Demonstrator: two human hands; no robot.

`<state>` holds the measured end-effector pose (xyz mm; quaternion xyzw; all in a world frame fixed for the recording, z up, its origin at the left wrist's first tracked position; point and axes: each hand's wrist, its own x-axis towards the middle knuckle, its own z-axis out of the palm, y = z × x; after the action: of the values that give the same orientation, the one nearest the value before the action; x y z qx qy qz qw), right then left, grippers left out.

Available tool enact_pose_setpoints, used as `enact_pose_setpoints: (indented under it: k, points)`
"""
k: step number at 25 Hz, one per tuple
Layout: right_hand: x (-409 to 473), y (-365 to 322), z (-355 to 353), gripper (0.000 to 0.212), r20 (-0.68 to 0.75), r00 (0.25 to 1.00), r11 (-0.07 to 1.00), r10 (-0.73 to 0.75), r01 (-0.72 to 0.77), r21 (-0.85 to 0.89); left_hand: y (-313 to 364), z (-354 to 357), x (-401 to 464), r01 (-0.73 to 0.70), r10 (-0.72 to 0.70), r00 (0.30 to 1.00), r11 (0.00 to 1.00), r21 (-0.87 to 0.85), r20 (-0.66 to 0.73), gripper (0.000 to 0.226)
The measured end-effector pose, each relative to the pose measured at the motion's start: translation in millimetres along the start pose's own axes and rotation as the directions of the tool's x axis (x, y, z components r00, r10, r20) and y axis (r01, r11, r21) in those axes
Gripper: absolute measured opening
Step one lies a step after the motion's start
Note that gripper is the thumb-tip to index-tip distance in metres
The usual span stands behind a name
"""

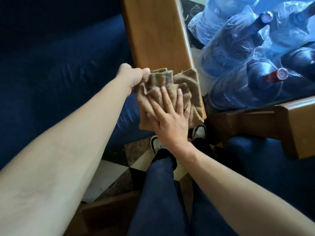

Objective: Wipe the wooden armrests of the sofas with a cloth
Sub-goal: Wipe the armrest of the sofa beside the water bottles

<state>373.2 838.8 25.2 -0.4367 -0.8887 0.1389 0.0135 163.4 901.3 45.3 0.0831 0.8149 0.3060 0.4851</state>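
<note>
Two dark blue upholstered sofas meet at a corner: the larger sofa (56, 68) fills the left side, and a second blue sofa seat (265, 167) lies at lower right. Along the right edge of the larger sofa runs a long, flat light-brown wooden armrest (156, 34), sloping toward the camera; a second wooden armrest (301, 123) on the other sofa shows at the right edge. Beyond them, in the upper right corner, several big blue water bottles wrapped in clear plastic bags (238, 53) lie heaped on the floor, one with a red neck band. Below, a floor of black, white and speckled tiles (109, 169) shows between the sofas, with the person's dark trouser legs and black-and-white shoes (156, 142) standing on it. Both bare forearms reach forward to a crumpled tan woven cloth (170, 94), which lies on the near end of the long armrest and hangs over its edge. The left hand (133, 77) is closed, its fingers pinching the bunched left edge of the cloth. The right hand (170, 120) lies flat and open on the cloth, its fingers (164, 96) spread and pressing it down against the wood.
</note>
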Motion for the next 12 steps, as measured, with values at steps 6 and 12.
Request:
enact_pose_setpoints:
  k: [6, 12]
  points:
    - [-28.5, 67.8, -9.9, 0.051, -0.068, 0.992, 0.994, -0.103, 0.105, 0.029, -12.7, 21.5, -23.6, -0.025, 0.070, 0.989, 0.945, 0.326, -0.129, 0.059]
    - [9.5, 106.9, -54.6, 0.097, 0.332, 0.842, 0.657, 0.424, -0.539, 0.527, -66.7, 63.6, -99.0, 0.093, -0.001, 0.985, 0.851, 0.516, -0.175, 0.095]
